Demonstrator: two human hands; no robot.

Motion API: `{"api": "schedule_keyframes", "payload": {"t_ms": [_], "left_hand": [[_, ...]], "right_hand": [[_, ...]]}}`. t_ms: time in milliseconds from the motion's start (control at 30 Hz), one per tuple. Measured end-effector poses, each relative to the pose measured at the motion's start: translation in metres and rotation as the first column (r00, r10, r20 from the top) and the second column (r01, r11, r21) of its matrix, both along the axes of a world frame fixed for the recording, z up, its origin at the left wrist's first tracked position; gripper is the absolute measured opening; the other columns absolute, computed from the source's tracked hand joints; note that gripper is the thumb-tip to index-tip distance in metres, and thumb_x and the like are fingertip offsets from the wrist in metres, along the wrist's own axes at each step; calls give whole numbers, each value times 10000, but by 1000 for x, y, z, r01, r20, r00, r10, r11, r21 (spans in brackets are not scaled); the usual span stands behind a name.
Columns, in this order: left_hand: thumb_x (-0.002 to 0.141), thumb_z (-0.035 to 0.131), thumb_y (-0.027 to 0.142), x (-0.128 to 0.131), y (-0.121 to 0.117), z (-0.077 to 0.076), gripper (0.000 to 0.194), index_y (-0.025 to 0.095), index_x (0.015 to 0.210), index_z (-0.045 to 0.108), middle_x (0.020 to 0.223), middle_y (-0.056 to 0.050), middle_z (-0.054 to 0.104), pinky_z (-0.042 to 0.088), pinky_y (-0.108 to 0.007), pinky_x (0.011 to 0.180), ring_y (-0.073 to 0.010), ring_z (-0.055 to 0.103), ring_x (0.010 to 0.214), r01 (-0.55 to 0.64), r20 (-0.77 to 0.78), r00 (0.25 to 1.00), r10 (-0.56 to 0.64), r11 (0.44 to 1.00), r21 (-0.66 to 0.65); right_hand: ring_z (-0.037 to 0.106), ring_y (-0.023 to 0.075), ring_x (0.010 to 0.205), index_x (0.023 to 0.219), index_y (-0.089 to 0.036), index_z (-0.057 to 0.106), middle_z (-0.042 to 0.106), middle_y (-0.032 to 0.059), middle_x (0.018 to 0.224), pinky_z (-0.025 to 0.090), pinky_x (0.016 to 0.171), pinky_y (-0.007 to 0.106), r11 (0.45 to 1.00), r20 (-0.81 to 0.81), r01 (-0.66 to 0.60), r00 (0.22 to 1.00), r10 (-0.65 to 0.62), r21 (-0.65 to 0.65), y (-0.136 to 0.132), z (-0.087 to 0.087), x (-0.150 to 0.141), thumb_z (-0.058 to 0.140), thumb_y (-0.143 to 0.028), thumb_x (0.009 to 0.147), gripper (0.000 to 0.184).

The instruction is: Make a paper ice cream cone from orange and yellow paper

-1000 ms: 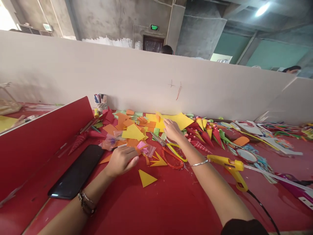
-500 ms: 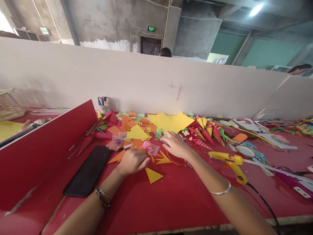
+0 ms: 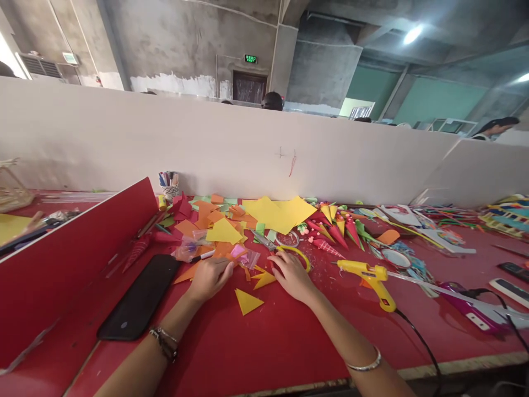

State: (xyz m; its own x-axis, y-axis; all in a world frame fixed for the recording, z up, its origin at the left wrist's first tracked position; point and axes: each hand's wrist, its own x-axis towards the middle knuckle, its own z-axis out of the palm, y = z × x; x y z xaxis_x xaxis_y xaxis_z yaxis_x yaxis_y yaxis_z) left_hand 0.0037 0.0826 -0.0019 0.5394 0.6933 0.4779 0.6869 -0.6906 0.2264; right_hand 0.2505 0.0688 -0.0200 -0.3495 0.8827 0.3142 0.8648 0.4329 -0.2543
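Observation:
My left hand (image 3: 211,277) rests palm down at the near edge of the paper scraps, its fingers curled under and hidden; what they hold, if anything, does not show. My right hand (image 3: 291,277) is low over the table, fingers apart, just on the near side of the yellow-handled scissors (image 3: 306,260), whose blades point away to the left. A bit of red shows by its fingertips; I cannot make out what it is. Between the hands lie a yellow cut piece with pointed strips (image 3: 264,280) and a folded yellow triangle (image 3: 247,302).
Orange paper scraps (image 3: 205,212) and a large yellow sheet (image 3: 279,214) lie farther back. On the right are red paper cones (image 3: 338,234) and a yellow glue gun (image 3: 372,280) with its cord. A black phone (image 3: 138,298) lies left, beside a red divider (image 3: 78,270).
My right hand has come off the scissors, which now lie on the table, and has moved slightly toward me. My left hand stays nearly in place. The view has shifted a little.

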Motion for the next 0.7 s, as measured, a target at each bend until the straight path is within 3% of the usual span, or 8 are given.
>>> {"api": "schedule_keyframes", "payload": {"t_ms": [167, 333, 700], "left_hand": [[890, 241, 260, -4, 4, -3, 439, 152, 545, 490, 531, -20, 527, 346, -216, 536, -101, 484, 507, -39, 50, 998, 39, 999, -12], [882, 258, 253, -4, 8, -4, 431, 151, 534, 492, 521, -10, 507, 347, -208, 533, -96, 464, 495, -38, 22, 999, 38, 999, -1], [876, 270, 270, -5, 13, -5, 419, 149, 536, 482, 509, -12, 507, 327, -213, 511, -100, 458, 486, -63, 16, 998, 63, 998, 7]], "right_hand": [[480, 213, 985, 1089, -224, 520, 512, 84, 1036, 394, 834, 360, 999, 71, 9, 997, -12, 41, 1, 4, -1, 394, -194, 841, 280], [490, 208, 929, 1090, -220, 523, 527, 76, 993, 392, 804, 341, 999, 141, -34, 989, 34, 4, 3, 13, 3, 398, -257, 852, 271], [504, 170, 885, 1084, -232, 539, 538, 58, 951, 376, 792, 302, 997, 141, -76, 987, 76, -4, 7, 17, 9, 377, -276, 874, 269]]}}
